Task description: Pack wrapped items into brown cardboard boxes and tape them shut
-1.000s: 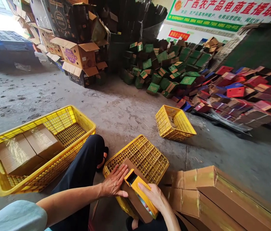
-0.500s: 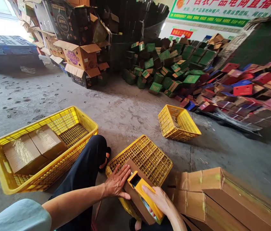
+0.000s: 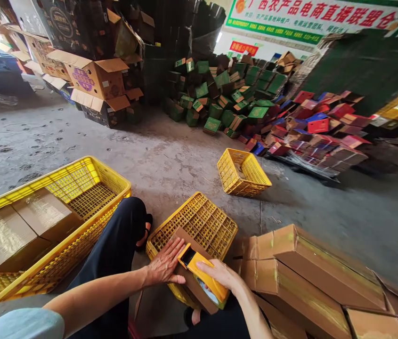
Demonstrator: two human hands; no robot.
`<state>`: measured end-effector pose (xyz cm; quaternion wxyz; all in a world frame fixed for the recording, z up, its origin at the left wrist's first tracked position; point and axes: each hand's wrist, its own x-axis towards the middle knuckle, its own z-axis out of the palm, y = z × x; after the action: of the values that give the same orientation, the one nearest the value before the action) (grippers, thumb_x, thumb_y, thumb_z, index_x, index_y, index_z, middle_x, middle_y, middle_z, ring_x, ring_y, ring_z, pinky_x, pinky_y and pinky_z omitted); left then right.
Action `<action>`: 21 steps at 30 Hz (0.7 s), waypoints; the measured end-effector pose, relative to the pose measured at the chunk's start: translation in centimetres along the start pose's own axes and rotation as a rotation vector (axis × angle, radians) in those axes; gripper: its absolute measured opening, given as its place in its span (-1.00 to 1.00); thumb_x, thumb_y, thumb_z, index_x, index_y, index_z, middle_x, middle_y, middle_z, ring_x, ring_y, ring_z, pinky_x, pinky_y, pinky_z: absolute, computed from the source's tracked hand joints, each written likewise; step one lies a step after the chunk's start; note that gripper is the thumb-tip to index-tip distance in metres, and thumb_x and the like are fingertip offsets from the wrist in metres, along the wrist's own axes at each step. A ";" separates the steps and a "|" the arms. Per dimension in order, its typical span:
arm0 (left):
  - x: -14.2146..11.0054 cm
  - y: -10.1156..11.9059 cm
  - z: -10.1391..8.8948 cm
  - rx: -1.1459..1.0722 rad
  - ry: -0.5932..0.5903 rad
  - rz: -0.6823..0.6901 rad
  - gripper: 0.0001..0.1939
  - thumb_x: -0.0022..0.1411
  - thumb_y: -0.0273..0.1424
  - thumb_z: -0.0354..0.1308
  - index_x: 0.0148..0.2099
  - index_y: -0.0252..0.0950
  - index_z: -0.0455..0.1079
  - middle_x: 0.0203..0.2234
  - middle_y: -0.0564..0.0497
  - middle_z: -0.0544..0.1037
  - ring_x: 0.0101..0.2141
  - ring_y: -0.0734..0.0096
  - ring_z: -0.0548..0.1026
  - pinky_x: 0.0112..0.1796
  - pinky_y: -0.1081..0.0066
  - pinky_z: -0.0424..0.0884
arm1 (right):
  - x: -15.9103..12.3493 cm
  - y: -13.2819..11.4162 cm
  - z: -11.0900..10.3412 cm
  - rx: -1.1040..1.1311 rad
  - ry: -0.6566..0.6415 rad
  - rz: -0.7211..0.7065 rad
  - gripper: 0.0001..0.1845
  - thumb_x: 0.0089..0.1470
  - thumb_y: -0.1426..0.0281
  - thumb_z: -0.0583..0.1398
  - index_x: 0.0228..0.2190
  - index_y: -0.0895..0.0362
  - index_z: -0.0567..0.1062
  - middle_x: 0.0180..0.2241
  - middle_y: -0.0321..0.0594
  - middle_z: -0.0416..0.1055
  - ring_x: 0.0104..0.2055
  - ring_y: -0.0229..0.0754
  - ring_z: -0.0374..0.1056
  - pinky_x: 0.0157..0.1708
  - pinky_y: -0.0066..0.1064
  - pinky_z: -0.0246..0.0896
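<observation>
Head view, looking forward and down at both hands. The left hand (image 3: 166, 263) lies palm down on a narrow brown carton (image 3: 195, 289), its fingers stretched out and close together, the thumb set apart; the placement probably steadies the carton by pressing it onto its support. The right hand (image 3: 222, 273) curls around the body of a yellow tape dispenser (image 3: 206, 278) and clasps it from the right — a hold that seems suited to guiding the tool along the surface. Not all of its fingers can be seen. The dispenser is over the carton's upper face, just beside the left thumb; whether its tip presses on the cardboard cannot be told. Its long axis runs obliquely, roughly along that of the carton: the end with the dark opening points to the upper left, away from the body, and the other end to the lower right, toward the person. The carton rests on a yellow crate (image 3: 204, 219), apparently turned base up, presumably to serve as a low bench within reach of the seated person. At left, beyond the bent knee (image 3: 130, 212), a longer yellow crate (image 3: 75, 249) holds two cartons (image 3: 45, 214) side by side, shiny strips across their tops. At right, stacked cartons (image 3: 326, 273) lie near the right arm — perhaps grouped there for easy reach. Farther off stands a smaller yellow crate (image 3: 232, 181).
</observation>
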<state>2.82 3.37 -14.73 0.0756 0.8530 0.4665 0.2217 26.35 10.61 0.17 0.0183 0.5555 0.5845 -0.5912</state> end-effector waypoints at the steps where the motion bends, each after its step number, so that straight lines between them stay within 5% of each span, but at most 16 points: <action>1: 0.0 0.0 -0.1 -0.013 -0.004 0.003 0.19 0.31 0.36 -0.18 0.58 -0.38 -0.50 0.49 -0.32 -0.02 0.45 -0.15 0.03 0.38 0.00 0.01 | 0.0 -0.1 0.1 -0.002 -0.034 0.039 -0.57 0.16 0.03 0.28 -0.47 0.15 0.55 -0.56 -0.13 0.56 -0.56 -0.16 0.47 -0.48 -0.39 0.41; 6: -0.2 0.2 -0.4 -0.048 -0.004 -0.023 0.17 0.32 0.35 -0.18 0.58 -0.34 -0.50 0.50 -0.28 -0.08 0.45 -0.14 0.02 0.38 -0.02 0.01 | -0.3 -0.7 0.6 0.008 -0.070 0.167 -0.51 0.28 0.00 0.11 -0.43 0.13 0.49 -0.64 -0.16 0.52 -0.63 -0.13 0.44 -0.49 -0.32 0.44; 21: 0.2 -0.8 -0.5 -0.018 -0.035 0.037 0.23 0.29 0.37 -0.14 0.57 -0.42 -0.50 0.48 -0.39 -0.04 0.45 -0.15 0.02 0.39 -0.02 0.01 | -1.7 0.1 -0.1 -0.005 -0.048 0.167 -0.51 0.27 -0.06 0.14 -0.43 0.09 0.43 -0.67 -0.22 0.46 -0.67 -0.15 0.42 -0.57 -0.35 0.41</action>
<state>2.10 3.90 -14.53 0.0876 0.8644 0.4473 0.2123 27.12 9.62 1.32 0.0830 0.5879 0.5372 -0.5991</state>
